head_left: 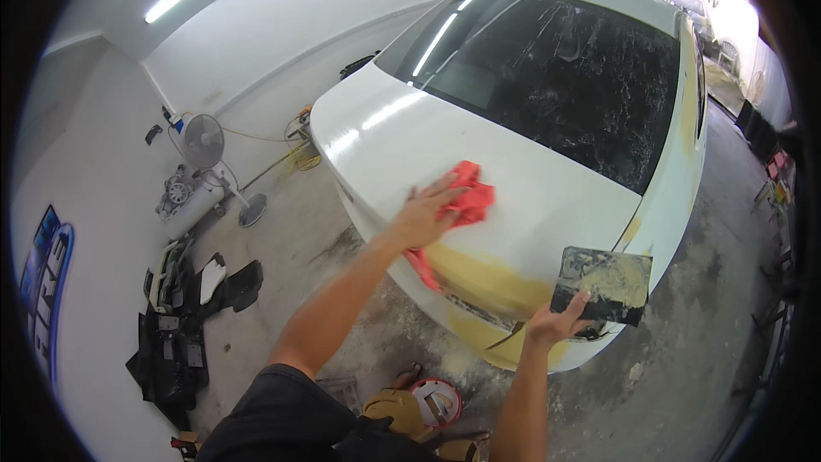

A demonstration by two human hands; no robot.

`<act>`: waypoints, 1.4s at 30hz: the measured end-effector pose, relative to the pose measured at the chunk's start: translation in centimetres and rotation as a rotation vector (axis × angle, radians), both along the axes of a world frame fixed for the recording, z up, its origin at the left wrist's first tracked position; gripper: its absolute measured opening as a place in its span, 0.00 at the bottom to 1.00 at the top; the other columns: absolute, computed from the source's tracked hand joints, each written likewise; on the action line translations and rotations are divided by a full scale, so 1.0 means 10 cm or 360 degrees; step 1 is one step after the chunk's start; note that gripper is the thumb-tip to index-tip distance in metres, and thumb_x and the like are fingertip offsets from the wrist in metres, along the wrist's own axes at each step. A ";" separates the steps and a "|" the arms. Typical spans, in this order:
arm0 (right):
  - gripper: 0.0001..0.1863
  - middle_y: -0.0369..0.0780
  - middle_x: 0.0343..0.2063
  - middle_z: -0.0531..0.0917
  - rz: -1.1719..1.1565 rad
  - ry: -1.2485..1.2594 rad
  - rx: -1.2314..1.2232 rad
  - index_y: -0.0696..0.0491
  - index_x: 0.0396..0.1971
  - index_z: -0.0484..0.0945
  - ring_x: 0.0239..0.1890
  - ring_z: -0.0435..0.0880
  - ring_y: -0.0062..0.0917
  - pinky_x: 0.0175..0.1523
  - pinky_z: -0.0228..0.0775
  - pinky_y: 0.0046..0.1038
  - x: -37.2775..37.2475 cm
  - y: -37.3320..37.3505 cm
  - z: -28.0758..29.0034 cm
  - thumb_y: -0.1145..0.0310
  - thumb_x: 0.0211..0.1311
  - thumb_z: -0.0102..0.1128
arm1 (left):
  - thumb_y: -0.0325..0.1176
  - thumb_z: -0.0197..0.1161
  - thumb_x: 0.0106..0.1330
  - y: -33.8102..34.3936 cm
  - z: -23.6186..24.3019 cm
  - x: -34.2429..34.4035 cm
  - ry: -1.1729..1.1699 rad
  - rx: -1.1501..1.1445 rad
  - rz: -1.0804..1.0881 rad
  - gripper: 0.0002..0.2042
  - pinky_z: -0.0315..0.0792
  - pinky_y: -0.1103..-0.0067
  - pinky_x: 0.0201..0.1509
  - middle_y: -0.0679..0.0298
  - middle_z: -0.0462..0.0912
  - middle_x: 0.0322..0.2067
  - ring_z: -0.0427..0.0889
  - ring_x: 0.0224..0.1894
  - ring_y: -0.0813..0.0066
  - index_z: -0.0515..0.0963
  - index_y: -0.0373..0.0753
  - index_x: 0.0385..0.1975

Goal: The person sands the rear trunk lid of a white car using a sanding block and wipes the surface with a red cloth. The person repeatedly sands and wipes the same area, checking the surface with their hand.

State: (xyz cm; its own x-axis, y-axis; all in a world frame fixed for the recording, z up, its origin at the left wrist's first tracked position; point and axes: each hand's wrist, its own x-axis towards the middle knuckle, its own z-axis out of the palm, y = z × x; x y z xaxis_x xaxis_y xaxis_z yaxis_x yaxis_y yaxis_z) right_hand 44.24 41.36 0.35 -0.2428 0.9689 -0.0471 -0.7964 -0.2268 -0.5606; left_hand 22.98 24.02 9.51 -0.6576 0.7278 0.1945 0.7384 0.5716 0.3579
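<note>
A white car stands in front of me, its rear toward me, and its trunk lid lies beneath my hands. With fingers pressed down over a crumpled red cloth, my left hand rests on the lid near its rear edge. More red cloth hangs by that edge, under my wrist. A tan-yellow filler patch covers the lid's rear part. My right hand grips a flat black board smeared with greenish-yellow paste, held over the car's right rear corner. The fingers behind the board are hidden.
To the left stand a grey fan and an air compressor, with a yellow hose running along the floor. Black car parts are piled near the left wall. A round red-rimmed tub sits by my feet.
</note>
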 end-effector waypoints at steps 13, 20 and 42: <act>0.31 0.54 0.66 0.71 -0.1340 -0.1801 0.1271 0.69 0.65 0.66 0.65 0.75 0.44 0.69 0.68 0.43 0.45 0.18 -0.71 0.67 0.70 0.63 | 0.51 0.59 0.73 -2.03 -0.06 -4.61 0.0004 -0.0138 0.0899 0.28 0.58 0.58 0.76 0.64 0.59 0.76 0.64 0.75 0.62 0.70 0.47 0.70; 0.32 0.50 0.69 0.67 -0.0850 -0.0560 0.0167 0.67 0.71 0.58 0.70 0.68 0.39 0.73 0.62 0.42 0.49 0.16 -0.44 0.60 0.77 0.49 | 0.58 0.61 0.70 -1.48 0.12 -5.21 0.0479 -0.0308 0.1237 0.26 0.75 0.58 0.60 0.58 0.82 0.58 0.80 0.61 0.57 0.79 0.48 0.60; 0.34 0.60 0.55 0.77 -0.1813 -0.2149 0.2225 0.75 0.59 0.67 0.55 0.83 0.48 0.59 0.81 0.43 0.23 0.13 -0.30 0.73 0.60 0.74 | 0.59 0.62 0.68 -1.03 -0.05 -2.88 0.0299 -0.0285 0.1122 0.24 0.76 0.58 0.49 0.49 0.87 0.39 0.85 0.45 0.47 0.84 0.40 0.37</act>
State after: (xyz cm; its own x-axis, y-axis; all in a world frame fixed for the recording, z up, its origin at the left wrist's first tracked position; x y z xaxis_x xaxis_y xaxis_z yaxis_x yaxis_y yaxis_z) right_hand 46.58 42.61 -2.64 -0.1605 0.1985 0.9669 0.5983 0.7987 -0.0647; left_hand -5.79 13.71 8.97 -0.9470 0.1776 0.2675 0.2155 0.9692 0.1193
